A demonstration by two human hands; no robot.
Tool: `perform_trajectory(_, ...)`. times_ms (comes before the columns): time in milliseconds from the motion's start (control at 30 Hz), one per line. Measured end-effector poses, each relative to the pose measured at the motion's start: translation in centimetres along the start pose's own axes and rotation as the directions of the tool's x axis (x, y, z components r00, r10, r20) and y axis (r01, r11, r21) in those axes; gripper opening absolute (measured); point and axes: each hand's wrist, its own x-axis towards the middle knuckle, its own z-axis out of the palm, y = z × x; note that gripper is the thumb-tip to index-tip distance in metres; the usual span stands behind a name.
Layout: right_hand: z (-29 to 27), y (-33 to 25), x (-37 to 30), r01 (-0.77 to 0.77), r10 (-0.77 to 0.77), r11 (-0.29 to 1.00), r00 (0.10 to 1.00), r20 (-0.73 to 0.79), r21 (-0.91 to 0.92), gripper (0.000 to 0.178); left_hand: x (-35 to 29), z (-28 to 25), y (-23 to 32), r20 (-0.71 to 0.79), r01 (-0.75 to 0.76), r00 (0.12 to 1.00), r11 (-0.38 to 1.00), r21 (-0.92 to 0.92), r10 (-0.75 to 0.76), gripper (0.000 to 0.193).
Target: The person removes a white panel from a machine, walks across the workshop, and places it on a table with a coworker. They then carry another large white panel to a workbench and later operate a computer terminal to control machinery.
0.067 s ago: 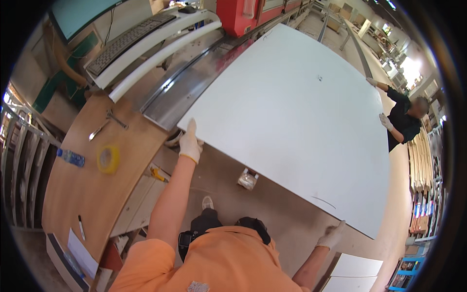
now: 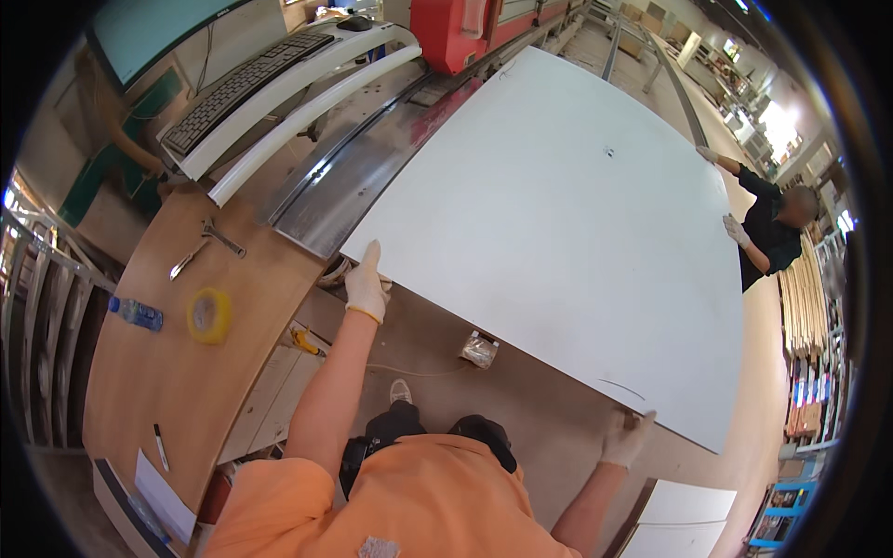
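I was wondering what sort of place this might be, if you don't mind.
Probably a panel-working workshop or small factory: there is a large white panel, a red machine beyond it, and a metal wrench on the wood-coloured table.

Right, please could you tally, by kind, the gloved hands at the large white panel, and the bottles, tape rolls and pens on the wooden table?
Camera wearer's left hand and right hand: 2
Co-worker's upper hand and lower hand: 2
Bottle: 1
Tape roll: 1
Pen: 1
Total: 7
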Motion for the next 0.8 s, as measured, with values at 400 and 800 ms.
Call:
perform_trajectory(400, 1.2, 4.4, -1.1, 0.063, -0.076, 0.985, 0.994, 0.078, 0.162, 0.032, -2.7, -3.6, 1.1, 0.004, 0.103, 0.995, 0.990, 0.098, -0.104, 0.047)
perform_trajectory(800, -6.2, 2.8, -13.1, -0.068, 0.041, 0.991, 0.977, 0.212, 0.119, 0.045, -8.8, -14.4, 0.3, 0.067, -0.102, 0.993, 0.993, 0.055, 0.098, 0.042)
